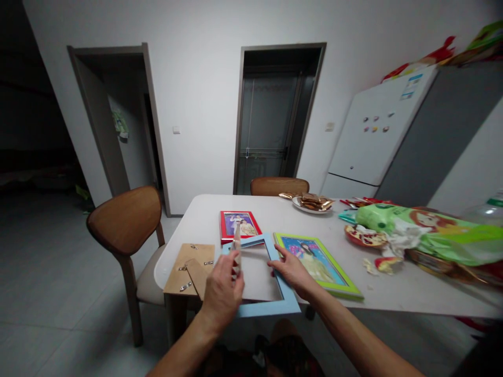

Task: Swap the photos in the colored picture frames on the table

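Note:
A light blue picture frame (290, 303) with a see-through middle is at the table's front edge. My right hand (293, 269) is closed on its right side, thumb and fingers around the bar. My left hand (225, 285) pinches a thin, pale sheet-like piece (237, 242), seen edge-on and held upright over the frame's left side; its kind cannot be made out. Left of that hand lies a brown backing board (200, 251) with metal clips and a stand leg. A red-framed photo (240, 226) lies behind, and a green-framed picture (314, 262) lies to the right.
On the table's right stand a plate of wrapped snacks (312, 203), a red dish of scraps (365, 236), fruit peel (387, 264) and a green plastic package (444, 228). Wooden chairs (126, 220) stand left and behind. A fridge (377, 120) is at right.

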`<state>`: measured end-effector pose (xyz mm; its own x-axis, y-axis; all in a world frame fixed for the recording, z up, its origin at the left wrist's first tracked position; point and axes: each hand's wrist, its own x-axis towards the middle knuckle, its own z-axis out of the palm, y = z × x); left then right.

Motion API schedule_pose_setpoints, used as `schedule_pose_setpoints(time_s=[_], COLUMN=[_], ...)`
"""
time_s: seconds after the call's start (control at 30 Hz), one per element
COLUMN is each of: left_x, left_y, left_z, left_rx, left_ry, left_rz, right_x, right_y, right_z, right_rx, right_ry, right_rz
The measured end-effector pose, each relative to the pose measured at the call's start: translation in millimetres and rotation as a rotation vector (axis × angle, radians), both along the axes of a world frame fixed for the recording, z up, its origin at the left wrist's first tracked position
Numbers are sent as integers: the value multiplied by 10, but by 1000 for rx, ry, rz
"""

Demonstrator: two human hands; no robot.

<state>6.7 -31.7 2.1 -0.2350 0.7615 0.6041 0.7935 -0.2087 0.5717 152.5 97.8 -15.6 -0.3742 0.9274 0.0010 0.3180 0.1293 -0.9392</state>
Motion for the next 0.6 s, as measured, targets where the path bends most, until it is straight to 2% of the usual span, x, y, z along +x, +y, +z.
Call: schedule_pose_setpoints(time_s=[0.07,0.17,0.27,0.37,0.47,0.6], left_x=[-201,-479,-654,-717,-727,-737], left_y=[-59,-168,-277,-362,-414,-449], left_z=[-4,-119,-303,-452,-514,-521], left_rx=[23,-5,-128,-253,-310,-349], left_ry=[-77,-100,-66,-13,86,263], left_rz=[148,285,321,334,354,409], right_x=[29,46,43,35,17,-8], right_y=[79,126,117,95,72,35], right_z=[-82,-161,-212,-254,-284,-282], right_rx=[135,314,431,505,519,513], right_ry=[-205,-473,-620,-729,-802,-866], right_rz=[-49,-84,-68,-35,-20,5])
